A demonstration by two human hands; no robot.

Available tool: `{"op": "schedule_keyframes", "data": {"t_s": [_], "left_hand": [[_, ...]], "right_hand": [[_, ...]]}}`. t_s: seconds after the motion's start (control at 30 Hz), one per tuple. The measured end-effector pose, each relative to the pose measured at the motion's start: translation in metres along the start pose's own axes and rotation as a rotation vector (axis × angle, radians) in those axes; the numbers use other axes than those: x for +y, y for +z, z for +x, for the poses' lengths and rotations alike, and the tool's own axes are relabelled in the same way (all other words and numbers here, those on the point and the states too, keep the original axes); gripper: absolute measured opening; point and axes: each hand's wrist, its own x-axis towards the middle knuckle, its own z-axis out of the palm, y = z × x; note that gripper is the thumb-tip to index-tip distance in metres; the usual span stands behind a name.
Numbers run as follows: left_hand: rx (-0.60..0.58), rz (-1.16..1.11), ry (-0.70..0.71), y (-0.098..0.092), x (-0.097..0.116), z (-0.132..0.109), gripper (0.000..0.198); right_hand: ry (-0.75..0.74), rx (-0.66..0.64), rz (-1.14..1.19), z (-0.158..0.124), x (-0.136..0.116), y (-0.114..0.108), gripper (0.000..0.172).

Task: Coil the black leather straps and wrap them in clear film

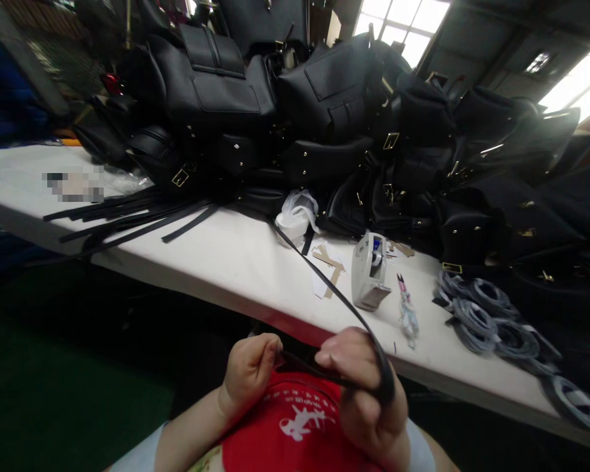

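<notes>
Both hands are low in the view, in front of a red apron (pixel 275 436) with a white print. My left hand (pixel 250 370) is closed, thumb pressed on its fingers, around one part of a long black strap (pixel 324 278). Closed on the same strap, my right hand (pixel 366 387) is to the right, slightly blurred. A short stretch of strap spans the gap between the hands. From the right hand the strap loops up and runs back over the white table to the pile of black bags (pixel 226 92).
On the white table (pixel 216 252) are black straps (pixel 128 213) at left, a white plastic bag (pixel 295 216), a white tape dispenser (pixel 370 272), brown paper strips (pixel 330 265), pink-handled cutters (pixel 407 311) and coiled straps in clear wrap (pixel 476 321). Black bags are heaped along the back.
</notes>
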Motion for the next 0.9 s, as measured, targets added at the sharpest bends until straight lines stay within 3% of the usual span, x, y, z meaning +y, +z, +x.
{"op": "schedule_keyframes", "data": {"t_s": [0.07, 0.13, 0.3, 0.47, 0.53, 0.6, 0.7, 0.73, 0.83, 0.9], "left_hand": [[0.011, -0.019, 0.011, 0.002, 0.001, 0.000, 0.023], [-0.002, -0.043, -0.017, 0.004, 0.002, 0.001, 0.023], [-0.038, -0.101, -0.123, 0.008, 0.003, 0.006, 0.027], [0.047, -0.066, -0.152, 0.011, -0.001, 0.009, 0.026], [0.018, -0.051, -0.198, 0.012, -0.004, 0.008, 0.029], [-0.038, -0.047, -0.238, 0.013, -0.007, 0.007, 0.034], [-0.073, -0.058, -0.277, 0.015, -0.009, 0.006, 0.037], [-0.072, -0.065, -0.278, 0.015, -0.009, 0.006, 0.037], [-0.038, -0.078, -0.242, 0.017, -0.008, 0.007, 0.036], [-0.030, -0.089, -0.223, 0.018, -0.008, 0.009, 0.034]], "right_hand": [[-0.249, 0.007, -0.205, -0.002, -0.002, -0.006, 0.039], [-0.265, -0.014, -0.291, -0.003, 0.005, -0.003, 0.039], [0.241, -0.016, -0.085, -0.011, 0.036, 0.033, 0.037], [0.451, -0.244, 0.138, -0.020, 0.047, 0.052, 0.033], [0.609, -0.183, 0.228, -0.017, 0.053, 0.047, 0.029], [0.770, -0.012, 0.328, -0.010, 0.063, 0.037, 0.028], [0.845, 0.167, 0.352, -0.003, 0.072, 0.028, 0.039], [0.836, 0.133, 0.336, -0.004, 0.072, 0.030, 0.041], [0.825, -0.177, 0.326, -0.013, 0.066, 0.042, 0.039], [0.845, -0.312, 0.355, -0.018, 0.064, 0.047, 0.037]]}}
